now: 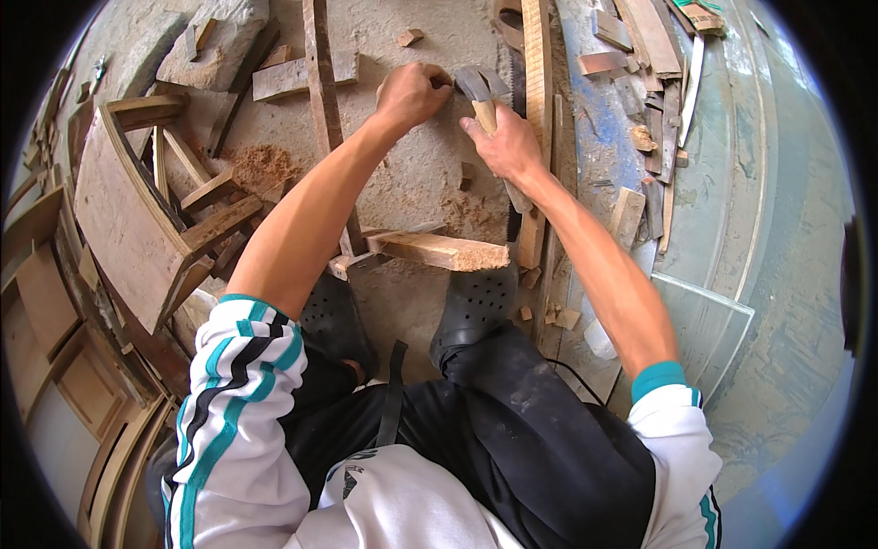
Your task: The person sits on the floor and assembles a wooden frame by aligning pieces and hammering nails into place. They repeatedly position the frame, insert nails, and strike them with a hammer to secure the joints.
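Note:
My right hand (508, 146) is wrapped round a hammer (484, 113) with a grey metal head and a pale wooden handle. Just left of the hammer head, my left hand (414, 95) is closed with the fingers curled; what they hold, if anything, is hidden. A long narrow wooden strip (322, 78) runs beside my left forearm. Nearer to me, a short block of wood (441, 249) with a rough, pale end lies across in front of my shoes. To the right of the hammer, a long light wooden batten (537, 69) lies along the floor, and what looks like a handsaw (509, 20) is beside it.
A curved wooden frame (123, 215) stands at the left, near a sawdust pile (265, 169). Wood offcuts (651, 41) are heaped at the far right, beside a glass sheet (700, 320). Boards (87, 393) lean at the lower left. My dark clogs (473, 306) rest on the floor.

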Demonstrator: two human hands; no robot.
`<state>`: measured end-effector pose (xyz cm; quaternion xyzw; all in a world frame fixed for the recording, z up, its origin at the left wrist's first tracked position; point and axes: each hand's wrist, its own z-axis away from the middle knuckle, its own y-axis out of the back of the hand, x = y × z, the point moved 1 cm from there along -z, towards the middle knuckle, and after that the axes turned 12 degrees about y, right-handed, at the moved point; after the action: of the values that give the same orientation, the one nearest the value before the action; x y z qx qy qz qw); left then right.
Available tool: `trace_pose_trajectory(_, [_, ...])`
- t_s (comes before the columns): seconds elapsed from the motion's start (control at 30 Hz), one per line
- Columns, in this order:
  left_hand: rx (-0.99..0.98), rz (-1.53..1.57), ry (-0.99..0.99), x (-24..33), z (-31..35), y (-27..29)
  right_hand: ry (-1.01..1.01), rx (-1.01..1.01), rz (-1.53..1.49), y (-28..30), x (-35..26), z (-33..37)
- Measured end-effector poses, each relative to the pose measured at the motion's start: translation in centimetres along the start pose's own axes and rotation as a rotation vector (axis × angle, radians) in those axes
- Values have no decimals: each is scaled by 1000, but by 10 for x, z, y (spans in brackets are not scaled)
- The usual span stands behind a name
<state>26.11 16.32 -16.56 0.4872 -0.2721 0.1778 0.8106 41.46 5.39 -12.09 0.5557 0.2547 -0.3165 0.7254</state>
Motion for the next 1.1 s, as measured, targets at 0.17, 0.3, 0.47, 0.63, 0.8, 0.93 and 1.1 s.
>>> trace_pose_trajectory(0.17, [-16,6,12,1,1,1,-7,13,2,-1,1,0])
trace_pose_trajectory(0.3, [-20,11,13,1,2,2,-50,-12,-5,7,-7,-1])
trace_pose_trajectory(0.47, [-2,1,15,1,0,1,-25,-44,47,6,-4,-2])
trace_pose_trajectory(0.63, [-14,-2,14,5,3,2,-50,15,25,7,0,-3])
trace_pose_trajectory(0.8, [-12,-15,2,3,1,2,4,44,19,6,1,-1])
trace_pose_trajectory(0.93, [34,-14,-38,0,2,1,24,61,6,5,0,2])
trace_pose_trajectory(1.1, [36,7,-62,0,1,-2,62,37,45,3,11,-6])
